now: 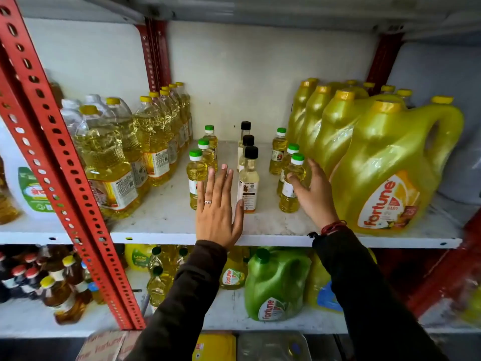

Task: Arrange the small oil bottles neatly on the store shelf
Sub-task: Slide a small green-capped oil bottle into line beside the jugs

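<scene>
Squaring up three short rows of small oil bottles on the middle shelf (166,222).

My left hand (217,212) lies flat, fingers straight and together, between the green-capped row (196,175) and the black-capped row (248,178), thumb against the front black-capped bottle. My right hand (312,191) cups the front bottle of the right-hand row (292,183), fingers curled round its far side, beside the big yellow jugs (385,165). I reckon these are light, smooth plastic, narrow-based and easy to tip, so I'd hold low on the body, not the cap.
</scene>
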`<state>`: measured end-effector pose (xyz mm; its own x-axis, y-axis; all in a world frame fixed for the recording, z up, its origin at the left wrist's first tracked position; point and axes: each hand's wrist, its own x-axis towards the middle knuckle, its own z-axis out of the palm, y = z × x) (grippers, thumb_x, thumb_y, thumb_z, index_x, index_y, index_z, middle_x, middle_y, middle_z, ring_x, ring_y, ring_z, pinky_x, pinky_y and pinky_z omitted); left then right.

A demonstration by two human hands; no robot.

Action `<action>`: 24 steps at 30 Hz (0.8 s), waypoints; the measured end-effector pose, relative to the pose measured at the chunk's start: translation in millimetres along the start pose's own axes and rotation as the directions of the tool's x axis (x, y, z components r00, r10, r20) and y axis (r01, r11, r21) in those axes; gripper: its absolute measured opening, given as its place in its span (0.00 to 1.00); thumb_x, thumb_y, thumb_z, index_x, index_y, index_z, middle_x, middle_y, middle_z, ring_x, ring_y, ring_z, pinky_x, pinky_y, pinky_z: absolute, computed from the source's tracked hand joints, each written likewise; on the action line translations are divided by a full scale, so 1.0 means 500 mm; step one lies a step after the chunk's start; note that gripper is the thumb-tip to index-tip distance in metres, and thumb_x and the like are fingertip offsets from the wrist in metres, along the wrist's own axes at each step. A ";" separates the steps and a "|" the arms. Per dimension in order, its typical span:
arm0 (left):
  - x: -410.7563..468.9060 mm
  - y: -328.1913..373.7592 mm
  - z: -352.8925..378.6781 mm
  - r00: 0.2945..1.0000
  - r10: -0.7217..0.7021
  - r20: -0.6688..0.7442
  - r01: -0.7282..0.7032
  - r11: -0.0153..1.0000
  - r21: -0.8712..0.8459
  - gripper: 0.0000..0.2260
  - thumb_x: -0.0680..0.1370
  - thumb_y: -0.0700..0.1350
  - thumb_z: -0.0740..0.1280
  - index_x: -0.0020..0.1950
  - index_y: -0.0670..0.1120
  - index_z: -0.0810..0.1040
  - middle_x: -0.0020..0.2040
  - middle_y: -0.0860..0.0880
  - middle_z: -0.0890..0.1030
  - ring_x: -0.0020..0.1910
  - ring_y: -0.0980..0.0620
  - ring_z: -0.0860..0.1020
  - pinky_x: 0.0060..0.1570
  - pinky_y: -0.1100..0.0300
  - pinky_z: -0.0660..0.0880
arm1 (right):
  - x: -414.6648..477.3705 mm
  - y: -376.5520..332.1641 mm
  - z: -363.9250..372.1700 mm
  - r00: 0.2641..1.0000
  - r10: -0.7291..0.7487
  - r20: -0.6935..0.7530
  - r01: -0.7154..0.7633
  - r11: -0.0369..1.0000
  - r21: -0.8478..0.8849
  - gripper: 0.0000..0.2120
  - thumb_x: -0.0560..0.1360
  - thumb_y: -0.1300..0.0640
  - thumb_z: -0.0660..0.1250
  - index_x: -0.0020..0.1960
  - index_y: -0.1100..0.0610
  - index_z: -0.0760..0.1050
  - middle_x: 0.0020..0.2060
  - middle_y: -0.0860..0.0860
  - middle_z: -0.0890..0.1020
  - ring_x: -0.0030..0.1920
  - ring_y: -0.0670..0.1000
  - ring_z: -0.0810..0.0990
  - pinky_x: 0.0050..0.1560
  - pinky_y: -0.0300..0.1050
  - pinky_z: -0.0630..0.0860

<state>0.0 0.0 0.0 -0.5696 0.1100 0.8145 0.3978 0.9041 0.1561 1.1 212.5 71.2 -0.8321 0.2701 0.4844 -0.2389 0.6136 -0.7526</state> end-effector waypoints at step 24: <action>-0.030 -0.027 0.058 0.979 -0.062 0.197 0.029 0.985 0.168 0.31 0.83 0.56 0.51 0.82 0.40 0.59 0.83 0.43 0.55 0.82 0.42 0.52 0.81 0.50 0.38 | 0.072 0.029 0.011 0.991 0.103 -0.087 -0.108 0.993 -0.051 0.23 0.65 0.44 0.80 0.51 0.56 0.77 0.49 0.53 0.82 0.48 0.52 0.80 0.48 0.48 0.79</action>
<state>-17.8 -1.7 -30.5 -0.7234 0.1328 0.6775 0.2546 0.9635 0.0831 -35.0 226.8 75.0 -0.8055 0.3958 0.4410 -0.1219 0.6176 -0.7770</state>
